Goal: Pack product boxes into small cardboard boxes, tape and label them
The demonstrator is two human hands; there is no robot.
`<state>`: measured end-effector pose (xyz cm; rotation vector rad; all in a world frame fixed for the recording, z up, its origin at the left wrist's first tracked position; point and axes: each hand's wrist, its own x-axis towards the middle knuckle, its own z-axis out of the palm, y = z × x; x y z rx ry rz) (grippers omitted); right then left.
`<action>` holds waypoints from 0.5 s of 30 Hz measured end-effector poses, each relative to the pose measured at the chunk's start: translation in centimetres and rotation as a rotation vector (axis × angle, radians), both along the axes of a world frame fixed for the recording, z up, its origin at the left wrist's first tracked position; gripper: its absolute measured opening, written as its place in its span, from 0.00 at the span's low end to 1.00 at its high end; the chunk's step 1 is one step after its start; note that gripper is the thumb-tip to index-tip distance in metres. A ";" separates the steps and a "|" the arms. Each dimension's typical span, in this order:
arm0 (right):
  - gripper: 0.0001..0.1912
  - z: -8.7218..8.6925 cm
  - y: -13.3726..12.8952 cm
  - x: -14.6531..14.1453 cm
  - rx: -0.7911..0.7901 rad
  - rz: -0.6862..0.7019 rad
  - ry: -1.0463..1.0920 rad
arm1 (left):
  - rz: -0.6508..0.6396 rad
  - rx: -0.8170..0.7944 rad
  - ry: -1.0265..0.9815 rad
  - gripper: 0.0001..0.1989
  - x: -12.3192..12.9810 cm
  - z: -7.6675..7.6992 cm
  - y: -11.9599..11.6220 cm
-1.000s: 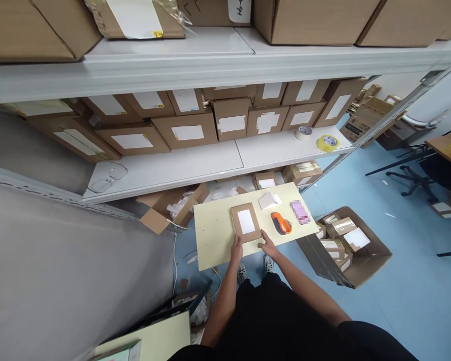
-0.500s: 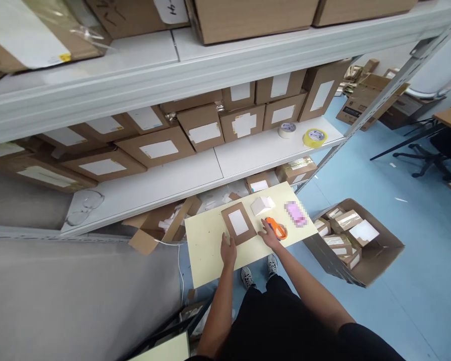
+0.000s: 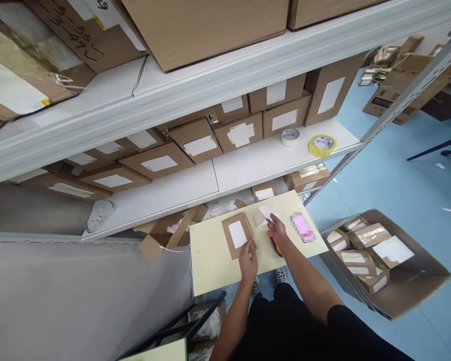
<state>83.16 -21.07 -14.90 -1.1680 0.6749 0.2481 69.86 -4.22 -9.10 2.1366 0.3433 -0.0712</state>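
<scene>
A flat brown cardboard box [image 3: 231, 245] with a white label [image 3: 237, 234] lies on the pale yellow tabletop [image 3: 208, 260]. My left hand [image 3: 248, 260] is at the box's near right corner, its fingers curved and apart. Behind and to the right sits a white paper-like stack [image 3: 260, 215]. My right hand [image 3: 278, 229] reaches over to its right edge, fingers apart; whether they touch it is hard to tell. Under that hand lies an orange and blue tool [image 3: 275, 244], perhaps a tape dispenser, partly covered. A pink blurred-out object [image 3: 302, 227] rests farther right.
Shelves [image 3: 180, 183] in front hold labelled cartons [image 3: 240, 131], a white tape roll [image 3: 289, 137] and a yellow tape roll [image 3: 322, 145]. A large open carton [image 3: 417, 291] with several taped parcels stands on the right floor. Another open carton [image 3: 173, 230] sits below the shelf.
My right hand has moved from beside the orange tool to the white stack. My left hand has shifted right along the box's near side. The camera view has turned somewhat.
</scene>
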 end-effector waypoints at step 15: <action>0.22 7.8 -4.9 -2.4 0.245 0.180 -0.164 | -0.433 -0.326 0.067 0.28 13.8 4.7 -2.5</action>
